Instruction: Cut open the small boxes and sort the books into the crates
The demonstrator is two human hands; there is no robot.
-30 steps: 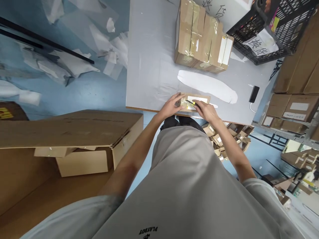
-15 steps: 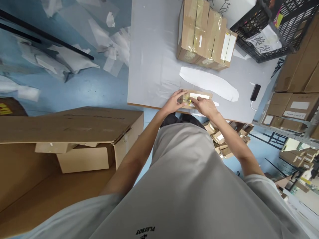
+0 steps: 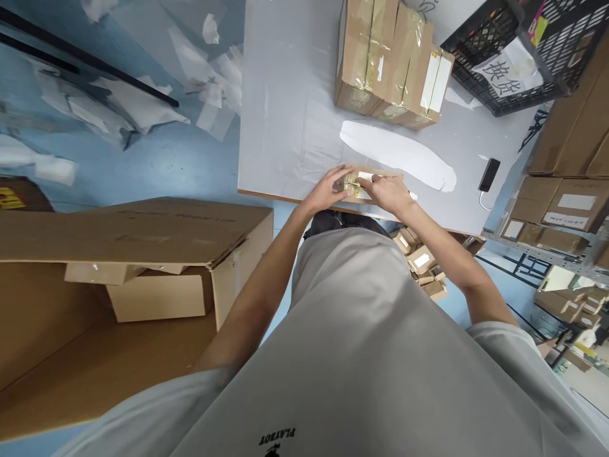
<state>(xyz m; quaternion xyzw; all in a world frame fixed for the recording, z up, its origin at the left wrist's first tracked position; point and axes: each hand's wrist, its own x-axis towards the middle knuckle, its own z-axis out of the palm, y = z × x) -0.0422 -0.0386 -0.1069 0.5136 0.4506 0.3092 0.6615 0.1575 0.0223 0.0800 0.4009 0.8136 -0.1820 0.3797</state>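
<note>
At the near edge of the table, a small taped cardboard box [image 3: 392, 176] with a white label lies flat. My left hand [image 3: 327, 190] grips the box's left end, thumb and fingers on either side of it. My right hand [image 3: 387, 192] is closed over the top of the box, the index finger pointing left. Under its fingertips is a small yellow utility knife [image 3: 358, 188], mostly covered by the fingers, against the clear tape. The blade's exact contact cannot be made out.
Beyond the box lie a long white paper strip [image 3: 399, 155] and a row of taped cartons [image 3: 387, 70]. A black crate [image 3: 504, 60] and a phone [image 3: 489, 174] with a cable are at the right. A large open carton [image 3: 238, 266] stands left; paper scraps litter the floor.
My right hand has shifted slightly left along the box with the utility knife, and its fingers are more curled. My left hand keeps its hold. The whole view has shifted a little.
</note>
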